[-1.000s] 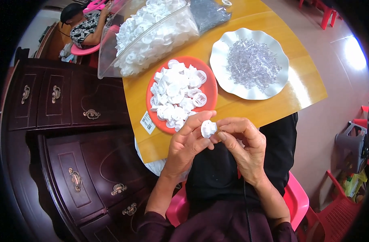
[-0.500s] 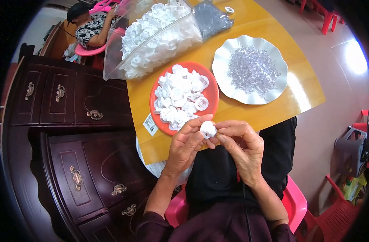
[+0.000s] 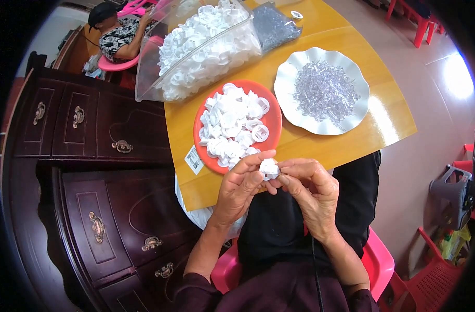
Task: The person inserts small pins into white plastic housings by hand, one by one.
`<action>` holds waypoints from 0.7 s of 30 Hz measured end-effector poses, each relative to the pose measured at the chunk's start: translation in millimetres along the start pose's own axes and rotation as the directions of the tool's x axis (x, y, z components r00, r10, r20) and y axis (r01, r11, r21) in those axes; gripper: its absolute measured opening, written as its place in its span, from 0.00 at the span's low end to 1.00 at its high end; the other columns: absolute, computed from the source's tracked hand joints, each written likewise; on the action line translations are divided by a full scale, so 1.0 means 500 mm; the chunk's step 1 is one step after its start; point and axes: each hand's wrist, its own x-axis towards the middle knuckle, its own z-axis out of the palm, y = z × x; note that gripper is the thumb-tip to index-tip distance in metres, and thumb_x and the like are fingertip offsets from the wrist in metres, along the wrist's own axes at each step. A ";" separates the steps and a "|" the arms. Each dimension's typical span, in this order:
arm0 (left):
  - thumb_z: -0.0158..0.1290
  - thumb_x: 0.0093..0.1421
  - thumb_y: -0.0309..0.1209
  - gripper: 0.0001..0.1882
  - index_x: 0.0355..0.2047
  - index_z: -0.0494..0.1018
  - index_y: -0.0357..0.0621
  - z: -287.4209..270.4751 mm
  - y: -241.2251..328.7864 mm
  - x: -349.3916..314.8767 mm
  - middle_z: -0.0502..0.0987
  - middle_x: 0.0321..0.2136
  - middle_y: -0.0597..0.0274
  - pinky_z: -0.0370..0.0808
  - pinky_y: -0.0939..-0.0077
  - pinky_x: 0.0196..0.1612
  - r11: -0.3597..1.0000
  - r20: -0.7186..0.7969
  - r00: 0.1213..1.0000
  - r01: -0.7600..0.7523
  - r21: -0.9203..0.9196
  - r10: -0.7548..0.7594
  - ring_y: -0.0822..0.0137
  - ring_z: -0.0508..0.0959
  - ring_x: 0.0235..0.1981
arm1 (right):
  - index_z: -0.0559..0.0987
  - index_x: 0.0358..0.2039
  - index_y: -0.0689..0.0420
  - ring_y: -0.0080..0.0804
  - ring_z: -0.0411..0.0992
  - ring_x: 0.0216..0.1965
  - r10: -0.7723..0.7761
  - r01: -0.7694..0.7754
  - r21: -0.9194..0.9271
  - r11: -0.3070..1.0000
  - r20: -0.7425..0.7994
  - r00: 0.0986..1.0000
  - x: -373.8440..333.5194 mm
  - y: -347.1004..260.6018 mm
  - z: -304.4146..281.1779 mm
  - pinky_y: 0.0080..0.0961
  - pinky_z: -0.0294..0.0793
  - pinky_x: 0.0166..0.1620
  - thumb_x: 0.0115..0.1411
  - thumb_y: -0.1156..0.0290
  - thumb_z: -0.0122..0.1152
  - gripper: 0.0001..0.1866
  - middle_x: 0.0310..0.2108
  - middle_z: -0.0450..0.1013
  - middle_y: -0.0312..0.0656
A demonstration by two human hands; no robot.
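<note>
Between the fingertips of my left hand (image 3: 236, 193) is a small round white plastic part (image 3: 269, 169), held just off the table's near edge. My right hand (image 3: 315, 192) pinches a tiny thin clear piece (image 3: 280, 173) against the part's right side; its exact shape is too small to make out. Beyond my left hand stands an orange-red plate (image 3: 275, 112) heaped with white plastic parts (image 3: 229, 120). To its right, a white scalloped plate (image 3: 284, 106) carries a pile of small clear plastic pieces (image 3: 327, 91).
A clear bin (image 3: 144, 86) of white parts stands at the table's (image 3: 346, 153) far left, beside a bag of grey-looking pieces (image 3: 275, 27). Dark wooden drawers (image 3: 81, 135) close in on the left. Another person (image 3: 123, 39) sits at the far left. A grey stool (image 3: 450, 192) stands right.
Both hands stay nearly in place, still holding the white part with the thin piece against its right side. The view has shifted very slightly.
</note>
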 end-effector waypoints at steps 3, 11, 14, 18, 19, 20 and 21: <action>0.52 0.69 0.35 0.26 0.62 0.63 0.34 -0.003 -0.002 -0.002 0.76 0.44 0.58 0.79 0.77 0.45 1.000 -0.004 1.000 -0.007 0.010 0.007 0.70 0.79 0.41 | 0.80 0.37 0.64 0.26 0.78 0.36 -0.018 0.018 -0.055 0.998 -0.006 1.000 0.000 -0.002 -0.001 0.20 0.78 0.37 0.58 0.81 0.66 0.07 0.39 0.79 0.44; 0.56 0.66 0.33 0.25 0.59 0.66 0.34 0.003 0.000 -0.003 0.77 0.40 0.58 0.78 0.77 0.42 1.000 -0.031 0.999 0.004 -0.012 -0.004 0.69 0.79 0.39 | 0.80 0.37 0.64 0.24 0.77 0.36 0.019 -0.019 0.024 1.000 -0.003 1.000 -0.006 0.010 -0.008 0.19 0.77 0.37 0.57 0.82 0.66 0.07 0.38 0.78 0.43; 0.57 0.65 0.31 0.24 0.58 0.67 0.34 0.000 -0.006 -0.005 0.77 0.39 0.58 0.78 0.77 0.40 0.999 -0.027 1.000 0.005 -0.038 -0.006 0.69 0.79 0.38 | 0.80 0.37 0.64 0.23 0.77 0.35 0.051 -0.051 0.026 0.998 0.000 0.999 -0.009 0.009 -0.009 0.18 0.77 0.37 0.58 0.82 0.66 0.07 0.38 0.78 0.43; 0.57 0.64 0.28 0.22 0.57 0.68 0.34 0.002 -0.009 -0.003 0.77 0.37 0.58 0.78 0.78 0.40 1.000 -0.040 0.999 -0.029 0.009 0.029 0.70 0.79 0.37 | 0.80 0.37 0.64 0.22 0.77 0.34 0.111 -0.110 0.065 0.992 -0.003 0.994 -0.009 0.004 -0.007 0.17 0.76 0.36 0.58 0.81 0.65 0.06 0.38 0.78 0.42; 0.57 0.64 0.27 0.22 0.57 0.69 0.34 0.004 -0.008 -0.002 0.77 0.37 0.58 0.78 0.78 0.40 0.999 -0.039 0.998 -0.040 0.026 0.041 0.70 0.79 0.36 | 0.80 0.37 0.64 0.22 0.76 0.34 0.114 -0.113 0.079 0.990 0.000 0.993 -0.009 0.004 -0.007 0.17 0.76 0.35 0.59 0.81 0.65 0.06 0.38 0.78 0.42; 0.57 0.64 0.27 0.22 0.57 0.69 0.34 0.005 -0.008 -0.002 0.77 0.37 0.58 0.78 0.78 0.40 0.999 -0.040 0.998 -0.038 0.022 0.039 0.70 0.79 0.36 | 0.80 0.37 0.64 0.22 0.76 0.34 0.116 -0.115 0.092 0.989 0.001 0.993 -0.010 0.006 -0.008 0.17 0.76 0.35 0.59 0.81 0.65 0.06 0.38 0.78 0.42; 0.57 0.64 0.27 0.22 0.57 0.69 0.34 0.004 -0.006 -0.003 0.78 0.37 0.58 0.78 0.79 0.40 0.999 -0.040 0.999 -0.026 0.020 0.026 0.70 0.79 0.36 | 0.80 0.37 0.64 0.22 0.76 0.34 0.119 -0.119 0.089 0.989 0.001 0.993 -0.010 0.008 -0.010 0.17 0.76 0.35 0.59 0.81 0.65 0.06 0.38 0.78 0.42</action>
